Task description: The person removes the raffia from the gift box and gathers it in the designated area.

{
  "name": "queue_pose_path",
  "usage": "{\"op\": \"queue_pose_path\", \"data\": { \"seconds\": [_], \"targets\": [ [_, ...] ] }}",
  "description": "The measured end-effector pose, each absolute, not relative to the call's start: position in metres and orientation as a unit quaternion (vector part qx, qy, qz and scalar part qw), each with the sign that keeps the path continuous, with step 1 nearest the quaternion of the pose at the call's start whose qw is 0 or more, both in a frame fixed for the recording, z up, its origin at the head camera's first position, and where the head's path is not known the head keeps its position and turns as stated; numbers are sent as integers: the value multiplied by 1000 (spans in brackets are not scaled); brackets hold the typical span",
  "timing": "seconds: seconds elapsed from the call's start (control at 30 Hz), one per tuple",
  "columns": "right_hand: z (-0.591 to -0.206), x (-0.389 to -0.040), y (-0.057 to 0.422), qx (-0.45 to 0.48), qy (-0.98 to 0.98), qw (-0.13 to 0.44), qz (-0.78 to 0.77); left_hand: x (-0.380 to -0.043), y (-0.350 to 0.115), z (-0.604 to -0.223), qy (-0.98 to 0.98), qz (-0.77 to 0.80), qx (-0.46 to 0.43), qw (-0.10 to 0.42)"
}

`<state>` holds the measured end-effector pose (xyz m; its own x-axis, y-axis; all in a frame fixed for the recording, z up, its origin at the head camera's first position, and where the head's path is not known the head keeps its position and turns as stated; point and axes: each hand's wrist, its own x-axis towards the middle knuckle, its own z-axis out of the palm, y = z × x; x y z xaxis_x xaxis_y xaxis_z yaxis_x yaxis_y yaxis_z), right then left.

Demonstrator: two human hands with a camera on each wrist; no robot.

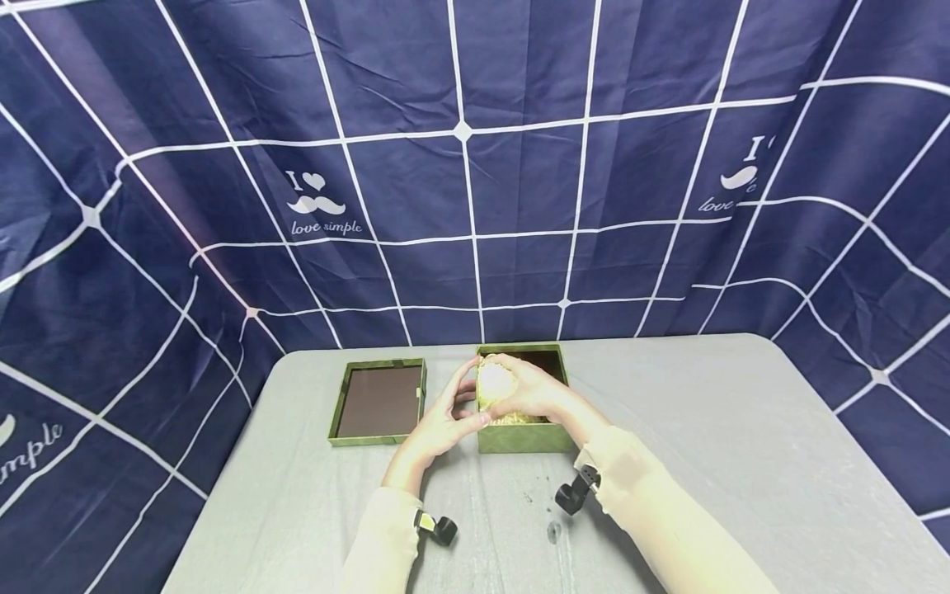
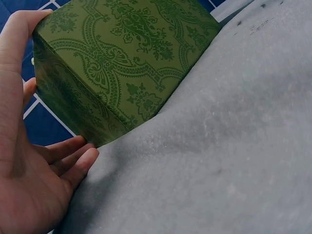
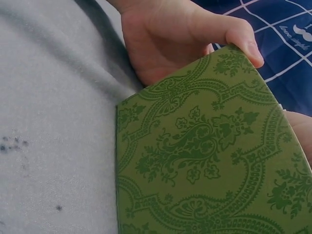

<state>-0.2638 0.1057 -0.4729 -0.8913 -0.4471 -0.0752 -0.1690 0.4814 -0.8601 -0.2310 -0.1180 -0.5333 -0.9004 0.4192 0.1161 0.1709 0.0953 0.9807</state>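
Note:
A green box (image 1: 523,439) with a damask pattern stands open at the table's far side. In its left part shows a bundle of gold shredded filler (image 1: 512,418), its middle washed out to white. My right hand (image 1: 530,388) reaches in over the box from the right, thumb and fingers curved round the bundle. At the box's left wall is my left hand (image 1: 445,421). Its thumb hooks over the near left corner, plainly seen in the right wrist view, and its fingers run along the side wall (image 2: 73,97). Whatever lies under the filler is hidden.
A matching green lid (image 1: 378,404) lies to the left of the box, its dark brown inside facing up. Grey cloth covers the table (image 1: 705,429). Navy gridded curtains (image 1: 519,190) hang behind and at both sides.

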Motion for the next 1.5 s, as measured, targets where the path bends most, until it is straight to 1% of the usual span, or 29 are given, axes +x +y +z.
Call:
{"op": "queue_pose_path", "data": {
  "seconds": [0.13,0.43,0.93,1.23,1.5],
  "targets": [
    [-470,-263,106,-178,844,143,-486,-231,-118,-532,735,642,196,98],
    [-470,-260,108,-161,876,89,-445,-233,-118,-536,731,643,205,100],
    [-453,-252,119,-192,869,23,-455,-230,-117,-534,738,639,193,98],
    [-443,-254,130,-201,856,-4,-475,-230,-116,-534,741,637,190,97],
    [-429,-254,141,-206,816,-9,-540,-228,-116,-533,742,636,190,93]
  ]
}}
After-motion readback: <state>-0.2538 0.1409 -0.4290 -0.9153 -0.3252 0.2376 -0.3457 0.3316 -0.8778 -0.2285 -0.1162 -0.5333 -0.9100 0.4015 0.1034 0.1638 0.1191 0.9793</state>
